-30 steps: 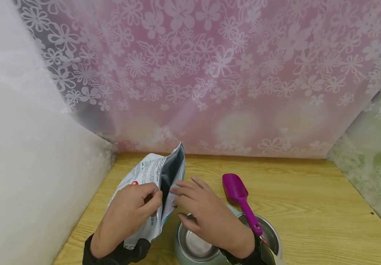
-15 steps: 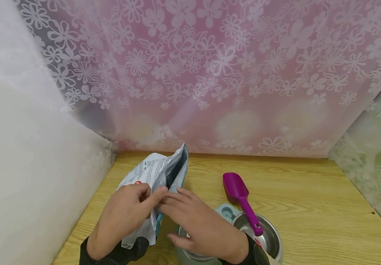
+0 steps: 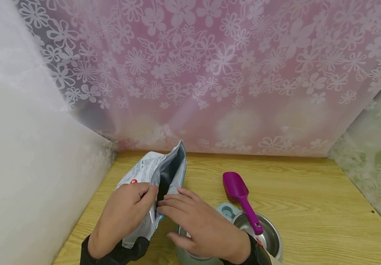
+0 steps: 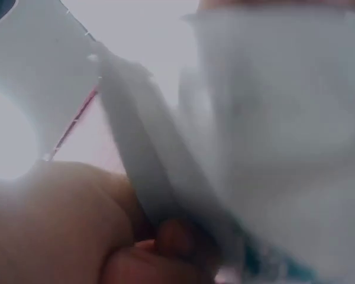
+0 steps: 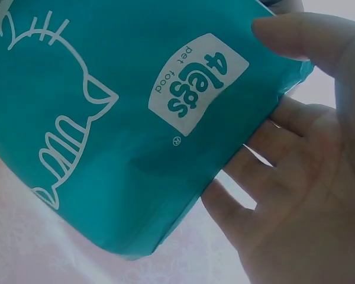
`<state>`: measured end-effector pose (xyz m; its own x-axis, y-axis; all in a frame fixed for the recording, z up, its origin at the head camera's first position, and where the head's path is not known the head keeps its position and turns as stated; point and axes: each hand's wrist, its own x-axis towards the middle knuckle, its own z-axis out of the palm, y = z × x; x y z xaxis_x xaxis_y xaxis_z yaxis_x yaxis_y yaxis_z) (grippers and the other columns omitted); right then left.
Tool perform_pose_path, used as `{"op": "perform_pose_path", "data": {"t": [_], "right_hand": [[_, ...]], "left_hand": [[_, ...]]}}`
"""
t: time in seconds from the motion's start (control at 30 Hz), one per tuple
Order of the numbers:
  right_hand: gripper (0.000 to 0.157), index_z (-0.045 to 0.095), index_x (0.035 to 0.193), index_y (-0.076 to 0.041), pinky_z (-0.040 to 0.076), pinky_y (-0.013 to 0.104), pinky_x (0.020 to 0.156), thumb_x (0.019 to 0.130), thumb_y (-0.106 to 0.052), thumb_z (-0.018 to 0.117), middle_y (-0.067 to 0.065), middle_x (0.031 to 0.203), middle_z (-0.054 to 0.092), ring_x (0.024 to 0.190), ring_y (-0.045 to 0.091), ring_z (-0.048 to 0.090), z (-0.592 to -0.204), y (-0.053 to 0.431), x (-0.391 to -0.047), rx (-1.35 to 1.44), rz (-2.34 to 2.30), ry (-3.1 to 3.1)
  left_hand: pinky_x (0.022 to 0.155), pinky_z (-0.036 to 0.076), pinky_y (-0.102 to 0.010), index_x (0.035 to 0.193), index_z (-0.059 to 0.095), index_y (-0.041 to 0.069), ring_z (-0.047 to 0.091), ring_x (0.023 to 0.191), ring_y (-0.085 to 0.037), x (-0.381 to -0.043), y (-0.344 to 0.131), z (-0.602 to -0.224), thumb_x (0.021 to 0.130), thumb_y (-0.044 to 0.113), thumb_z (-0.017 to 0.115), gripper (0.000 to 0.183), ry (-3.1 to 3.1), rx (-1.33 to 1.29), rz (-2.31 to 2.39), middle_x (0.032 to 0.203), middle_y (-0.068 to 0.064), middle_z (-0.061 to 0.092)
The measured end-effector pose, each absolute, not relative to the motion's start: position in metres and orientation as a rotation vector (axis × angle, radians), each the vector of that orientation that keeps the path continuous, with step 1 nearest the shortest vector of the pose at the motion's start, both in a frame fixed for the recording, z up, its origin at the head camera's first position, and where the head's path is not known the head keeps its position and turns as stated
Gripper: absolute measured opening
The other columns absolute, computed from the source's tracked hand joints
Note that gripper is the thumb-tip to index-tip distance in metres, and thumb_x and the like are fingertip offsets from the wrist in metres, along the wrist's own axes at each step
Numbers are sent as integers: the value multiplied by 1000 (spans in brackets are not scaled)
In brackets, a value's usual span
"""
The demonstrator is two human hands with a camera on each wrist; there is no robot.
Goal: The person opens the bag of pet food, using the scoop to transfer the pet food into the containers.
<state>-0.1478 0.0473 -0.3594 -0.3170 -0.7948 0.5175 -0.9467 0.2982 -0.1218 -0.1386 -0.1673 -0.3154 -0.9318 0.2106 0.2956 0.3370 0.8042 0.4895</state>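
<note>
A pet food bag [image 3: 148, 167], white with print on its back, stands tilted on the left with its mouth gaping to a dark inside. My left hand [image 3: 124, 208] grips the near rim between thumb and curled fingers. Blurred in the left wrist view, the same hand [image 4: 59, 219] holds the pale bag edge. My right hand [image 3: 203, 226] has its fingers extended against the opposite rim. The right wrist view shows the bag's teal front [image 5: 148, 171] with a "4legs pet food" label; the right fingers [image 5: 242, 171] reach behind its edge, the thumb spread away.
Below the right hand is a double pet bowl [image 3: 228, 211], pale blue-green with steel insides, partly hidden by that hand. A purple scoop [image 3: 235, 186] lies with its handle over the right-hand steel bowl [image 3: 271, 239]. Floral sheeting [image 3: 190, 73] hangs behind the wooden table [image 3: 309, 198].
The right fingers have moved down and left along the bag's rim. The mouth narrowed half a second ago, as both hands came together, and is wider again now.
</note>
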Motion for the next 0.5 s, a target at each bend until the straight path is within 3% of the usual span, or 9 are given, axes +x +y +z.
{"op": "perform_pose_path", "data": {"t": [0.2,0.5], "right_hand": [[35,56,123,-16,25,33,109,91,-30,62,-8,114,58,111,7,49,-359,49,-145,1510,582,-2215],[33,56,121,-17,27,28,104,93,-33,59,-9,110,57,106,7,48,-359,49,-146,1490,594,-2223]], "left_hand": [[40,26,-24,54,35,20,29,40,-8,-134,-178,-312,101,35,49,51,-2580,-319,-882,47,10,26],[39,24,-24,54,35,22,29,40,-7,-132,-181,-310,99,34,53,50,-2553,-297,-824,46,12,24]]}}
